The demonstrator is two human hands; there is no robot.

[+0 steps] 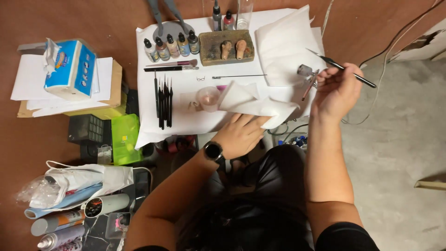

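The right hand is raised beside the worktop, its grip pinching a thin paintbrush together with a small airbrush. The brush looks very light and stiff, with a delicate tip, so I judge it best held at mid-handle, away from the bristles. The left hand lies flat with fingers spread, pressing a white tissue at the near edge of the worktop. The tissue is soft and can tear easily.
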